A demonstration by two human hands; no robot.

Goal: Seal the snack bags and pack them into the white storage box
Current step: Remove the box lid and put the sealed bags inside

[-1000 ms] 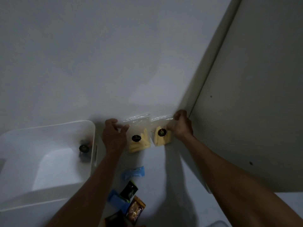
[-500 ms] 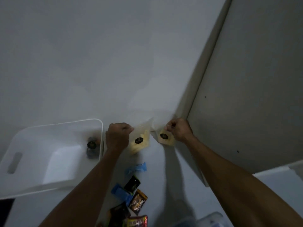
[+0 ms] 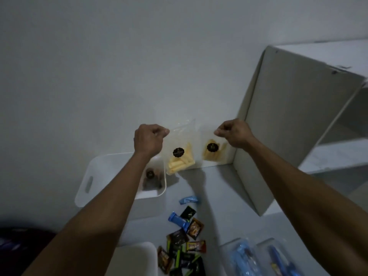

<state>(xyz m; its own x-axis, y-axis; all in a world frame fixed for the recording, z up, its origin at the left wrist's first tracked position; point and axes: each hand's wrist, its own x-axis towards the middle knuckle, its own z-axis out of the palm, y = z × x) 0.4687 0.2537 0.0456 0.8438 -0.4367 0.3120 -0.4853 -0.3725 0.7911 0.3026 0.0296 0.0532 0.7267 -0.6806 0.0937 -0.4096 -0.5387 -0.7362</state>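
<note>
Clear plastic snack bags, one per fist — left hand point(image 3: 149, 139) pinches left bag point(image 3: 180, 154) near white storage box point(image 3: 103, 172); right hand point(image 3: 234, 134) pinches right bag point(image 3: 212, 149). Best lower each bag upright, yellow sticks settled, seal strip kept flat, release low.

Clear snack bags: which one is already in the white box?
The third bag, lying on the box floor behind the left forearm. The other two hang in the air, one from the left hand, one from the right hand.
</note>
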